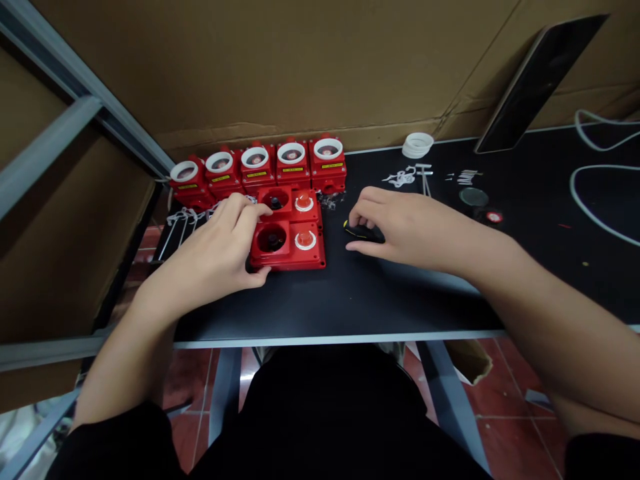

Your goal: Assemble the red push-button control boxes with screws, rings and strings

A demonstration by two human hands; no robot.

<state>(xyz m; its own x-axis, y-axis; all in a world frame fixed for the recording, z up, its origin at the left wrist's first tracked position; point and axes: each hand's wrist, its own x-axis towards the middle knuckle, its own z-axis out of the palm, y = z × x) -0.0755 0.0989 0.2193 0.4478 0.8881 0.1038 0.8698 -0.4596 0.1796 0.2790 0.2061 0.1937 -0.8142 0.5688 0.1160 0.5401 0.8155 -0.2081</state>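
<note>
My left hand (220,243) grips the left end of the nearer red alarm housing (287,265), thumb at its front corner and fingers over its back edge. This housing lies flat, with a dark round recess on the left and an orange-red lens in a white ring on the right. A second red housing (313,212) of the same kind sits right behind it, close to my fingertips. To the right, my right hand (385,220) is closed around a black tool (367,233) with a yellow edge, held low over the table. My fingers cover most of it, so its kind is unclear.
Several red alarm units (293,175) with white rings line the back of the black table (310,310). White rings (418,143), white cord (401,177), metal T-shaped pieces (423,171) and small screws (467,177) lie to the right. A dark panel (540,83) leans against the cardboard.
</note>
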